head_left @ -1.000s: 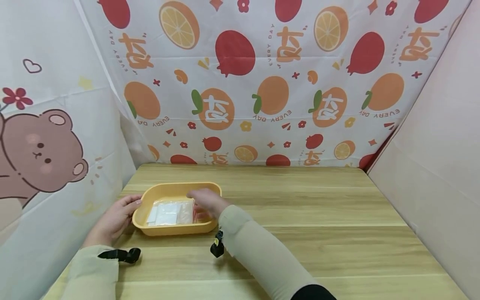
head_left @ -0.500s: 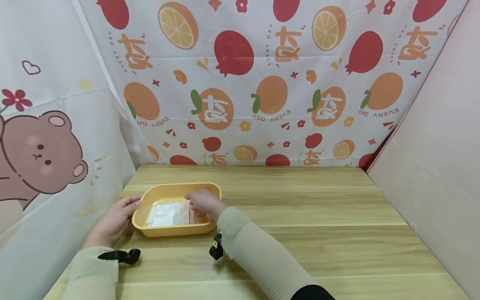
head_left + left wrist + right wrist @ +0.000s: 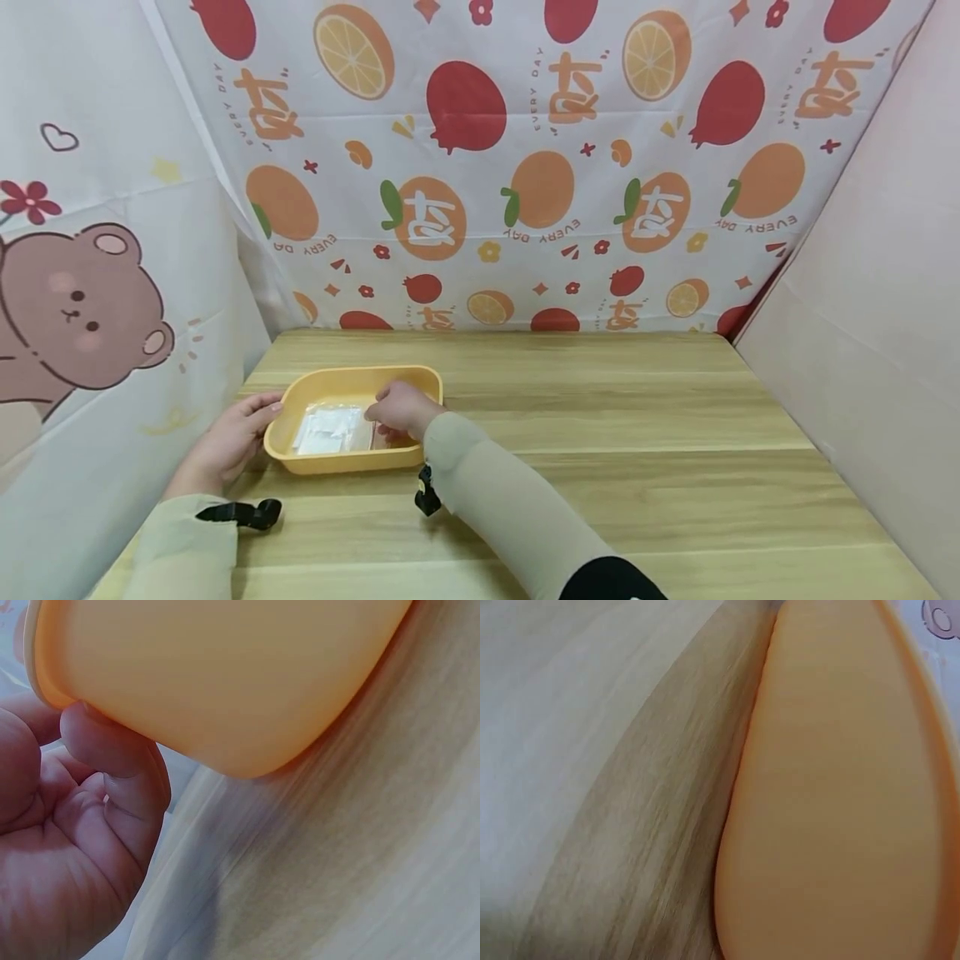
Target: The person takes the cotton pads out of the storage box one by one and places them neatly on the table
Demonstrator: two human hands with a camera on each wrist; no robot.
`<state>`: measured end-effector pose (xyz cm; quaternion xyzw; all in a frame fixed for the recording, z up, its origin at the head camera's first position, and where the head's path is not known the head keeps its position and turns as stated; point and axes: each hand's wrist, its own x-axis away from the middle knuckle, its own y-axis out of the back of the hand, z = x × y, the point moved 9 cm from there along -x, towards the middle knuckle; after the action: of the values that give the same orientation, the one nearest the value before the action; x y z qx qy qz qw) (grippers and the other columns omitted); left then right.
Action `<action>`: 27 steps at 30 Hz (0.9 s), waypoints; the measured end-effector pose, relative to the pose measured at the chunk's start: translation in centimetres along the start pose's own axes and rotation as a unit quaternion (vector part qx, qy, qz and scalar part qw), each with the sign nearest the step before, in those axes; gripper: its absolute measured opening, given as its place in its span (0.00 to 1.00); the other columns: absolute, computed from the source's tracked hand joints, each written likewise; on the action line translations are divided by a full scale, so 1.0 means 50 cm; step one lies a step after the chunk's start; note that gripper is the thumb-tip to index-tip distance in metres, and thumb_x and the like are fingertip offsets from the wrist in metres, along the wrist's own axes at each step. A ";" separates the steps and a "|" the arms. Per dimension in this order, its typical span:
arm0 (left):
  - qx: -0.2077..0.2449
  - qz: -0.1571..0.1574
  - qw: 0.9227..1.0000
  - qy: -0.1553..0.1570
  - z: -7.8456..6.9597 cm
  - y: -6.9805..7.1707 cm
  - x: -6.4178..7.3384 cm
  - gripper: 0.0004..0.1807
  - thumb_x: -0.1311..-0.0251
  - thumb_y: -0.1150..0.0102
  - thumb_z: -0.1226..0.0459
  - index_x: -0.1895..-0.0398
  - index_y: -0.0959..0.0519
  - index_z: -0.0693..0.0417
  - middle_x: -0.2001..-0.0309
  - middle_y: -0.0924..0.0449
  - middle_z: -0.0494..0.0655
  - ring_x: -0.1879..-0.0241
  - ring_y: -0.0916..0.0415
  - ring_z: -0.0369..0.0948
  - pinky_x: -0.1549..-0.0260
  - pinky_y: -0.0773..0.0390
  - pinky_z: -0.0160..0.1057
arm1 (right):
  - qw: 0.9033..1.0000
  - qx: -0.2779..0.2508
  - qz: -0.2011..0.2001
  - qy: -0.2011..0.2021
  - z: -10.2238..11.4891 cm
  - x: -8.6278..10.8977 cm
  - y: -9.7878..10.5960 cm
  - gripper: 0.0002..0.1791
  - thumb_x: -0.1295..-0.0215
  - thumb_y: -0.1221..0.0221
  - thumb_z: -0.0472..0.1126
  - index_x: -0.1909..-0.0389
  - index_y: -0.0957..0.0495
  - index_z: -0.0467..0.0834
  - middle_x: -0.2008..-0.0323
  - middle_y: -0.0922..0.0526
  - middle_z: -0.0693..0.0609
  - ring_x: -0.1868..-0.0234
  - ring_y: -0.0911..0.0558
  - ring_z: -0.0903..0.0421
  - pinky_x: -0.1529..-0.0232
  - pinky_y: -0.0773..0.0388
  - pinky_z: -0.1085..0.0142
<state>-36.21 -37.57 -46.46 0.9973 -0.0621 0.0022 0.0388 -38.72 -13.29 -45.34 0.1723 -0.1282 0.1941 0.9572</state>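
A yellow tray [image 3: 352,462] with rounded corners stands on the left part of the wooden table. At its left end my left hand [image 3: 234,437] grips the rim; in the left wrist view the thumb [image 3: 112,742] presses against the outer wall just below the lip. Inside the tray lie clear plastic bags [image 3: 333,427] with white contents, and a reddish line runs along their right edge. My right hand [image 3: 405,408] reaches over the right side, its curled fingers pinching the bags' right end. In the right wrist view the tray wall hides that hand.
The wooden table [image 3: 637,450] extends to the right of the tray. Behind it hangs a fruit-print cloth [image 3: 592,250]. A bear-print cloth [image 3: 97,308] flanks the left side, a plain pale wall [image 3: 862,333] the right.
My right hand has shifted slightly left and its fingers have curled in more at the bags' edge. The bags' right edge has moved a little left. My left hand and the tray stay put.
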 end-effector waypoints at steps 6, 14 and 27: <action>0.006 -0.006 1.000 -0.003 -0.005 -0.003 -0.001 0.15 0.21 0.52 0.62 0.40 0.30 0.62 0.56 0.20 0.37 0.59 0.20 0.34 0.64 0.18 0.35 | 0.997 0.076 0.009 0.007 -0.008 -0.018 -0.012 0.28 0.37 0.31 0.36 0.90 0.38 0.45 0.89 0.30 0.49 0.87 0.31 0.56 0.84 0.34 0.66; 0.010 -0.002 1.000 -0.013 -0.005 -0.005 -0.004 0.14 0.21 0.53 0.63 0.41 0.29 0.62 0.56 0.20 0.39 0.60 0.20 0.35 0.64 0.18 0.35 | 0.992 0.127 -0.002 0.014 -0.007 -0.018 -0.013 0.27 0.36 0.35 0.30 0.93 0.33 0.41 0.89 0.25 0.47 0.89 0.28 0.57 0.86 0.33 0.67; 0.001 -0.009 1.000 0.006 0.010 0.011 -0.014 0.18 0.21 0.52 0.61 0.38 0.32 0.65 0.55 0.21 0.38 0.58 0.20 0.35 0.62 0.18 0.35 | 0.947 0.304 -0.072 0.079 0.034 -0.025 0.009 0.21 0.37 0.45 0.27 0.86 0.38 0.47 0.83 0.39 0.56 0.84 0.42 0.58 0.82 0.42 0.67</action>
<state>-36.99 -38.05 -46.95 0.9978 -0.0527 0.0084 0.0385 -40.32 -13.95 -44.07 0.4479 0.0258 0.1675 0.8779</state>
